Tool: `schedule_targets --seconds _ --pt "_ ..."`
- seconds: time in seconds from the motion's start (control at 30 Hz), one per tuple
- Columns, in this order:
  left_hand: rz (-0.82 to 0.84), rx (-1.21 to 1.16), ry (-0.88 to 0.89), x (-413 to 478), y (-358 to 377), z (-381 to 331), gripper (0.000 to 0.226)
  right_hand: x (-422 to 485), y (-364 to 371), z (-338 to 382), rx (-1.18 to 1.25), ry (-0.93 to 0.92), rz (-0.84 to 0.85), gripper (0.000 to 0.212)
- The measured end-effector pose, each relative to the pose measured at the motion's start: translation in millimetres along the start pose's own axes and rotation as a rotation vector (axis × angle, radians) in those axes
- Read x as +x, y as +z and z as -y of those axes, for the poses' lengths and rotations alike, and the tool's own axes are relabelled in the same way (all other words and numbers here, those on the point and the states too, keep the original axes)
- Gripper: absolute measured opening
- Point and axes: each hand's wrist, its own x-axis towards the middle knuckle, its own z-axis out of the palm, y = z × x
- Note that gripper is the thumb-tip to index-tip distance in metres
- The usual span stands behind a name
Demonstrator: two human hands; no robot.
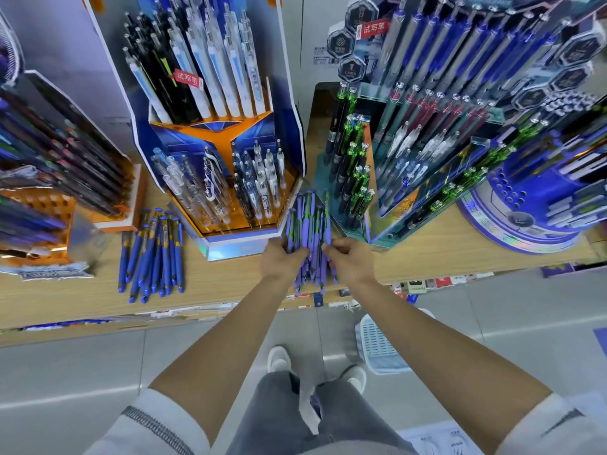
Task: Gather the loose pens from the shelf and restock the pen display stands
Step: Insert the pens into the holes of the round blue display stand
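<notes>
A bundle of purple pens with green trim lies on the wooden shelf between two display stands. My left hand presses on the bundle from the left and my right hand from the right, both closed around it. A second loose pile of blue pens with orange bands lies on the shelf to the left. The blue and orange display stand rises behind the bundle on the left. On the right stands the tiered stand with green pens.
A dark stand with pens occupies the far left, a round blue stand with holes the far right. A white plastic basket sits on the grey floor below the shelf edge, beside my shoes.
</notes>
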Motion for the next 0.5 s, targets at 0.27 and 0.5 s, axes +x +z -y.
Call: schedule_targets --seconds 0.27,0.5 --pt "-0.047 0.175 0.068 1.1 -2.9 -2.6 0.03 0.4 -7.7 3.5 -0.031 -0.059 0.017 0.013" --pt "-0.033 0.126 0.014 -0.1 -7.4 -5.9 0.034 0.6 -6.9 2.9 0.022 -0.026 0.067 0.013"
